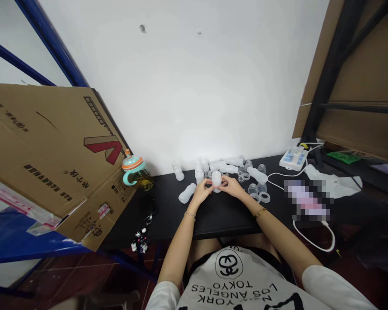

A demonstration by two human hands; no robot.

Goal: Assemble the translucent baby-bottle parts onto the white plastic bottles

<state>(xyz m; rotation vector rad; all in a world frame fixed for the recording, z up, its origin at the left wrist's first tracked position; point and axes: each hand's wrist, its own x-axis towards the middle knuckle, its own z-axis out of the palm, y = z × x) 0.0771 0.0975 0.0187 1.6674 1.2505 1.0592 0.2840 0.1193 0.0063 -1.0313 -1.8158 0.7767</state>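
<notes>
Between my two hands stands a translucent white baby bottle on the black table. My left hand pinches it from the left near its lower part. My right hand is closed on it from the right, fingertips against its side. Just left of my left hand lies a frosted bottle body on its side. Behind my hands several similar bottles stand or lie close together. To the right are clear domed caps, white rings and another lying bottle.
A teal-lidded jug and a dark phone with a beaded charm are on the left, beside a large cardboard sheet. A power strip, white cable and crumpled white sheet lie right. The white wall is behind.
</notes>
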